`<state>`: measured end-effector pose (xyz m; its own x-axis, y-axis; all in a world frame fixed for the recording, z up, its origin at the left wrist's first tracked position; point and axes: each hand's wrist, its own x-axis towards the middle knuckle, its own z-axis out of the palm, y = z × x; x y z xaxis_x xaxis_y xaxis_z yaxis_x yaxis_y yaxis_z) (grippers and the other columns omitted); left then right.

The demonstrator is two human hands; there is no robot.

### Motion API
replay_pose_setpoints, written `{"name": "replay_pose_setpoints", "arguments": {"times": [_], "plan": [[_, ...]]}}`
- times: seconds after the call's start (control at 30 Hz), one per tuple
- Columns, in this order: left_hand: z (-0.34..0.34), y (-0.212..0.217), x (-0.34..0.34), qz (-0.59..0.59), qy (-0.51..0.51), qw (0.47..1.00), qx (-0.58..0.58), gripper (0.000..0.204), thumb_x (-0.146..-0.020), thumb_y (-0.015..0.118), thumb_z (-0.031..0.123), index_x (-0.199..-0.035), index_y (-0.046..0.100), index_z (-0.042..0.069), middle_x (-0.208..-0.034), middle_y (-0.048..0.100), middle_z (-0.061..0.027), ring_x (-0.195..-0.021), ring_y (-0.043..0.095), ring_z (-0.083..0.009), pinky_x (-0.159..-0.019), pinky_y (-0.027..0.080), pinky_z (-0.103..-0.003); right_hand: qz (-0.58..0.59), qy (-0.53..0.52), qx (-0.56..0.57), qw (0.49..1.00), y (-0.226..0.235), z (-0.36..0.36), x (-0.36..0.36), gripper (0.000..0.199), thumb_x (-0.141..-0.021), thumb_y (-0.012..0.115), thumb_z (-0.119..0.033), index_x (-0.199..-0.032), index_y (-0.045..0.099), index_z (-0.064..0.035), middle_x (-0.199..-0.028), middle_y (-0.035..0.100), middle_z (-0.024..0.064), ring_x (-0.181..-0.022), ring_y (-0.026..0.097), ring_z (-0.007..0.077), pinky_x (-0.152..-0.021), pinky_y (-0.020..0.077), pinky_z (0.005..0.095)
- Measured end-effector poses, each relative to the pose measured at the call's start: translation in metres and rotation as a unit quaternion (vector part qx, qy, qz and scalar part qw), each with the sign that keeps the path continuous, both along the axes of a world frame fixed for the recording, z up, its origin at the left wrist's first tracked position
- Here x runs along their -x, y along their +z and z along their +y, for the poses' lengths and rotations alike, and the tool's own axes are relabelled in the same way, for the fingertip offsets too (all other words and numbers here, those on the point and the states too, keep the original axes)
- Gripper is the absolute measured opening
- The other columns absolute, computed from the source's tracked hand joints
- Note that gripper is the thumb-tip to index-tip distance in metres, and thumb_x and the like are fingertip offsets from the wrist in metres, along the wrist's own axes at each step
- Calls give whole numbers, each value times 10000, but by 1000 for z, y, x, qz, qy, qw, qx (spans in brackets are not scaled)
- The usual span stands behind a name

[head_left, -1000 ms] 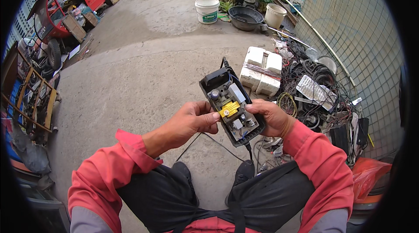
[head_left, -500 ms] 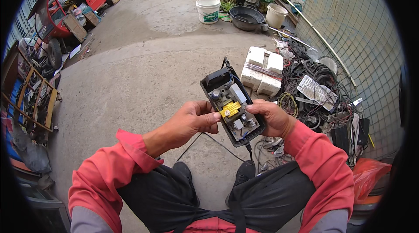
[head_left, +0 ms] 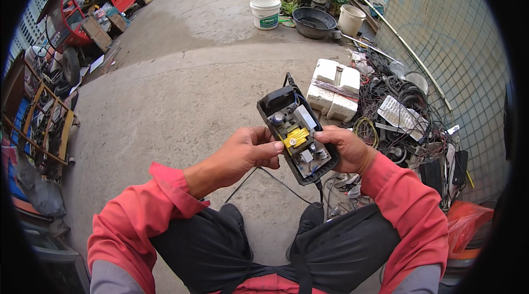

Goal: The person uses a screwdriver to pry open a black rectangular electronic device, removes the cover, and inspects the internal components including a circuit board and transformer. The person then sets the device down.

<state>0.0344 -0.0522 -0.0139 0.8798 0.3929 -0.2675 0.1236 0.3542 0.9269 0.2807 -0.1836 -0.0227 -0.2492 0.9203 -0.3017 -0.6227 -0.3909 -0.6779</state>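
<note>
An opened black power adapter (head_left: 275, 99) is held up over the ground between my knees, its circuit board facing me. On the board sit a yellow-taped transformer (head_left: 296, 137), a white block, a round capacitor and other small parts. My right hand (head_left: 350, 149) grips the casing's right side, thumb on the rim. My left hand (head_left: 254, 148) is closed at the left edge, thumb and bent fingers against the casing beside the transformer; its fingertips are partly hidden. One black cable (head_left: 319, 190) leaves the lower end and another loops from the top.
To the right lie a white foam block (head_left: 332, 89) and a heap of tangled cables (head_left: 405, 107) along a wire mesh fence. A white bucket (head_left: 265, 13) and a black basin (head_left: 313, 21) stand ahead. A red vehicle (head_left: 93, 5) and a wooden frame (head_left: 47, 118) are at left.
The whole scene has shifted slightly right in view. Both hands keep their hold on the adapter, with hardly any other movement.
</note>
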Motion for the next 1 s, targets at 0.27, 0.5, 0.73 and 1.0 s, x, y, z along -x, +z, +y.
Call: {"name": "replay_pose_setpoints", "arguments": {"times": [0.27, 0.5, 0.73, 1.0], "plan": [[1, -1, -1, -1, -4, 1000, -3, 328, -996, 713, 279, -1102, 607, -13, -906, 668, -66, -806, 662, -137, -767, 547, -286, 2, -8, 17, 1000, -3, 2, 2, 355, -1057, 539, -180, -1306, 577, 70, -1155, 723, 162, -996, 740, 229, -901, 617, 413], [1, -2, -1, 0, -3, 1000, 17, 357, -1011, 696, 299, -1143, 602, -19, -944, 663, -63, -828, 666, -128, -788, 553, -283, -6, -9, 19, 1000, -4, 3, 2, 358, -1057, 545, -192, -1303, 580, 65, -1157, 723, 163, -995, 739, 229, -908, 613, 417], [0, 3, -1, 4, 1, 999, 52, 406, -1043, 643, 325, -1220, 577, -34, -981, 648, -65, -833, 669, -129, -807, 565, -297, -5, -9, 17, 1000, -3, 3, 2, 366, -1059, 546, -200, -1301, 582, 72, -1146, 726, 165, -987, 743, 231, -898, 618, 419], [-1, 6, -2, 0, 1, 998, 63, 476, -1039, 639, 392, -1232, 567, -38, -995, 635, -64, -828, 669, -128, -809, 573, -305, 2, 0, 7, 1000, -4, 3, 1, 366, -1059, 546, -198, -1301, 579, 74, -1163, 721, 178, -1014, 743, 239, -906, 620, 420]]}}
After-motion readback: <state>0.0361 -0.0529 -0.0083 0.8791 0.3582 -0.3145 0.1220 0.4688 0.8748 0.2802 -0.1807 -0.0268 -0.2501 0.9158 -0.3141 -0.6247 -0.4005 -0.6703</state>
